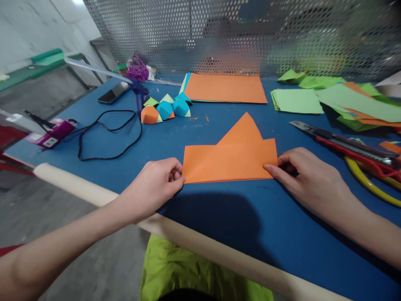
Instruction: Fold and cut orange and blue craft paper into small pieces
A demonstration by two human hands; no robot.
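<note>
A folded sheet of orange paper (pixel 228 163) lies in front of me, with a pointed flap rising from its far edge. My left hand (pixel 156 177) pinches its near left corner between thumb and curled fingers. At the right end, my right hand (pixel 302 171) grips the paper's edge, thumb on top and fingers behind. Beyond the paper sit small folded paper pieces (pixel 164 109) in orange, blue and pale green, joined in a cluster.
A stack of orange sheets (pixel 225 88) lies at the back by a perforated metal panel (pixel 175 37). Right are green paper squares (pixel 297 101), a utility knife (pixel 341 142) and yellow-handled scissors (pixel 360 175). Left are a blue glue gun (pixel 138 94), its black cord (pixel 109 159), a phone (pixel 114 93) and a purple power strip (pixel 56 131).
</note>
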